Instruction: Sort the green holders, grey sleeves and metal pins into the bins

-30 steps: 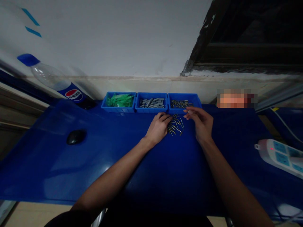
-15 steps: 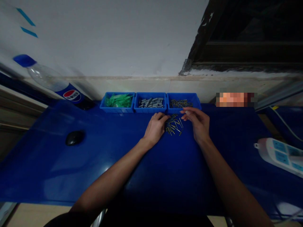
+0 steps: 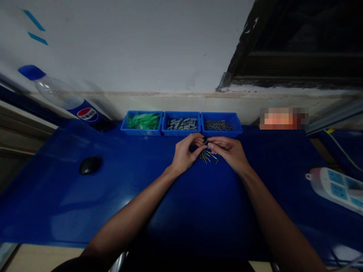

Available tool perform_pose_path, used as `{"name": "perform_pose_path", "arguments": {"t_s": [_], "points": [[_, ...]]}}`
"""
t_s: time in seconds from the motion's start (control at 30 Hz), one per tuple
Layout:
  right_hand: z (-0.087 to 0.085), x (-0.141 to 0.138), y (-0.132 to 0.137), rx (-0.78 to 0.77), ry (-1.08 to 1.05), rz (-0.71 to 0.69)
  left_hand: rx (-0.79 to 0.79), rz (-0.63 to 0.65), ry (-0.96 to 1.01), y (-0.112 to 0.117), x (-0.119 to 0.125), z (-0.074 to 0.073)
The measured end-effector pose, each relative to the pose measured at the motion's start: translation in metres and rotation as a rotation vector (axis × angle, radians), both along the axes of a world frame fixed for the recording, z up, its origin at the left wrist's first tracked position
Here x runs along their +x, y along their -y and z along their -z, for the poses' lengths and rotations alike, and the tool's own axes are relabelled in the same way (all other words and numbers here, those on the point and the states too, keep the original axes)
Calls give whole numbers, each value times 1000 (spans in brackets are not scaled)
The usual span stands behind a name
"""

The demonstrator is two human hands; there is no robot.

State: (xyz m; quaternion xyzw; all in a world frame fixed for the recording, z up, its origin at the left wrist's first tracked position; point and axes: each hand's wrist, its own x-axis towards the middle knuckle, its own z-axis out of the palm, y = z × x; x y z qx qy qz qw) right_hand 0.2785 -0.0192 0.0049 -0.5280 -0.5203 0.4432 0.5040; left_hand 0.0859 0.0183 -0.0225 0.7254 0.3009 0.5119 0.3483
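My left hand (image 3: 184, 153) is curled, thumb and fingertips meeting my right hand (image 3: 228, 151) above a small pile of screws (image 3: 207, 155). Between the fingertips of both hands shows a thin metal screw (image 3: 206, 142), pinched and partly hidden by the fingers. The loose screws, brassy and dark, lie fanned out on the blue table just under the hands. Right behind them stands a blue bin of screws (image 3: 218, 125). To its left are a bin of grey wall-plug-like cylinders (image 3: 183, 124) and a bin of green plastic pieces (image 3: 144, 121).
A cola bottle (image 3: 87, 113) leans in view at the back left. A black computer mouse (image 3: 90, 165) lies on the blue table (image 3: 121, 211). On the right is a white power strip (image 3: 334, 185). A wall (image 3: 136, 49) rises behind the bins.
My right hand has moved left and down from beside the screw bin to meet my left hand over the pile. My left hand has lifted slightly off the screws.
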Motion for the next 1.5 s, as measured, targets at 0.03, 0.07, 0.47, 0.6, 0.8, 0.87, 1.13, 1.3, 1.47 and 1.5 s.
{"name": "perform_pose_path", "arguments": {"t_s": [0.03, 0.07, 0.47, 0.6, 0.8, 0.87, 1.13, 1.3, 1.47, 1.5], "points": [[1, 1, 0, -9, -12, -2, -6, 4, 6, 0, 0, 0], [2, 1, 0, -17, -20, -4, -8, 11, 8, 1, 0, 1], [-2, 3, -3, 157, -71, 209, 77, -84, -193, -2, -1, -6], [-2, 6, -3, 218, -30, 258, 176, 15, -439, -2, 0, -6], [8, 19, -2, 253, 654, 267, 224, 68, -730, 4, 5, -7], [11, 20, -1, 263, 837, 219, 226, 52, -745, 4, 5, -5], [14, 10, 0, 238, 953, 53, 174, -41, -615, -3, 0, 2], [18, 9, -1, 254, 809, 39, 120, -54, -470, -6, -1, 6], [18, 8, -1, 225, 650, 68, 63, -72, -368, -5, -1, 6], [18, 7, -1, 217, 629, 82, 55, -77, -345, -5, -1, 6]]}}
